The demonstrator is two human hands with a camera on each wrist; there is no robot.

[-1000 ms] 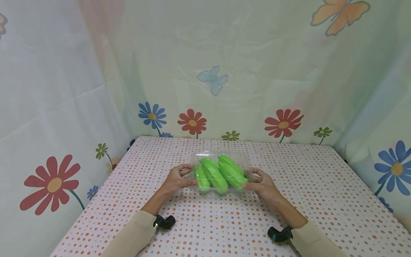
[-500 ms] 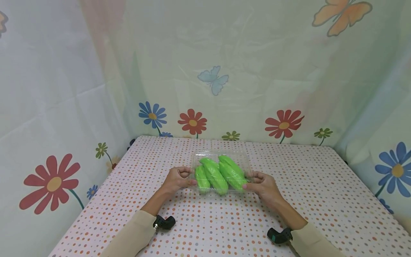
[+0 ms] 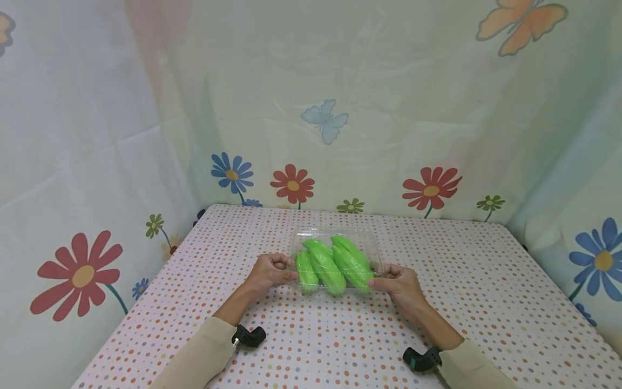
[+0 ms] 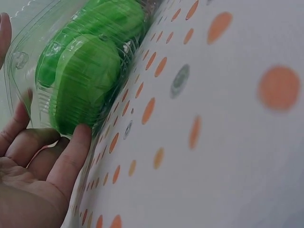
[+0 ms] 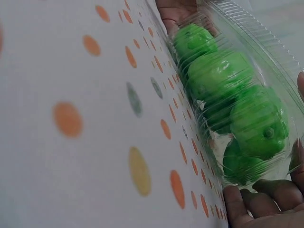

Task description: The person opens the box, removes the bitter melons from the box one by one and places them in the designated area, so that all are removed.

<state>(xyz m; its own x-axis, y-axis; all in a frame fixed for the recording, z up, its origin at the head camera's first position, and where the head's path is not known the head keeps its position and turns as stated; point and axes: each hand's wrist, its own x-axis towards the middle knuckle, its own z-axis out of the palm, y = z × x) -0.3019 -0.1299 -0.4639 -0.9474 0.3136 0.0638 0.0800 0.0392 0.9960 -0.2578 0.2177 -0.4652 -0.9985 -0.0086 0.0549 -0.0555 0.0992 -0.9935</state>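
Note:
A clear plastic box (image 3: 360, 234) stands near the middle of the table, with several long, ridged green fruits or vegetables (image 3: 326, 266) inside. My left hand (image 3: 267, 272) holds its left end, thumb at the near corner. Its right end is held by my right hand (image 3: 402, 286), thumb likewise at the near corner. In the left wrist view, fingers (image 4: 71, 161) of the left hand touch the box's end beside a green piece (image 4: 85, 80). The right wrist view shows the right hand (image 5: 266, 204) at the other end, low against the table. Whether the lid is fastened, I cannot tell.
A white tablecloth (image 3: 311, 346) with coloured dots covers the table. Curtains (image 3: 243, 81) printed with flowers and butterflies rise behind it and at both sides. Each wrist wears a black camera; one is the left wrist camera (image 3: 250, 336).
My right hand has slid slightly down along the box's right end, its fingers lower than before. The left hand has barely shifted. The box stays in place, and the head view has turned slightly.

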